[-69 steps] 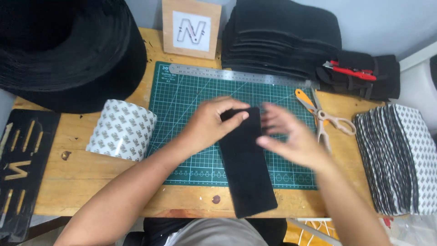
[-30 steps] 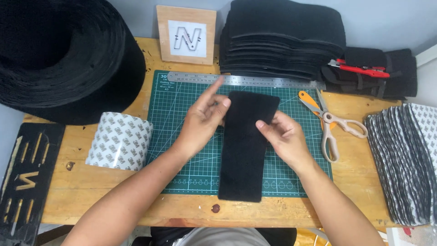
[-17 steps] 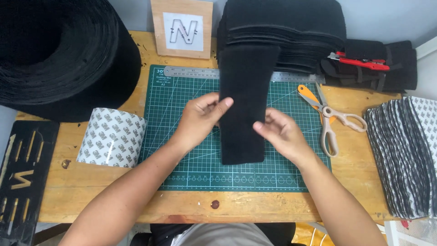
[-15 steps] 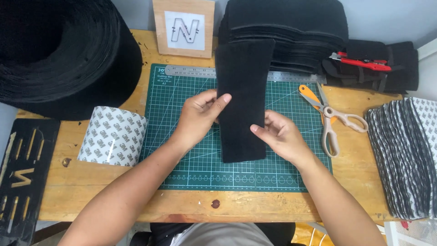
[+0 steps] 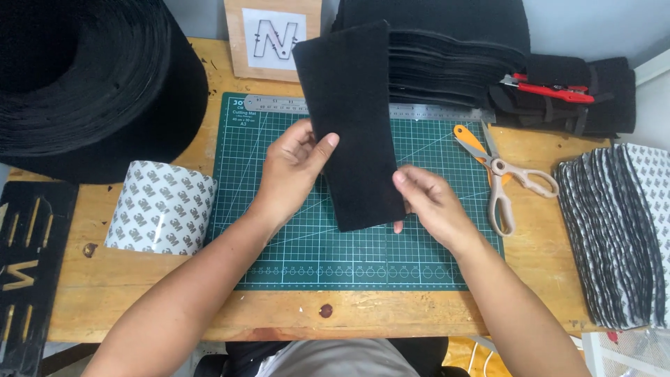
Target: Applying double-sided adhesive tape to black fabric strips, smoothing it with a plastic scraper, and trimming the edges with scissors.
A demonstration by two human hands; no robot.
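Both hands, left (image 5: 293, 167) and right (image 5: 429, 202), pinch a long, matte black felt strip (image 5: 352, 126).

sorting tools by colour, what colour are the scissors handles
One orange, one beige, on the scissors; head view.

One cutting mat (image 5: 307, 237), one steel ruler (image 5: 426, 112), one pair of scissors (image 5: 497, 174), one black fabric strip (image 5: 352, 126), one patterned roll (image 5: 162, 208), two hands

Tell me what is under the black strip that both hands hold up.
Under the black strip lie the green cutting mat and the steel ruler. The ruler's middle and part of the mat's grid are covered.
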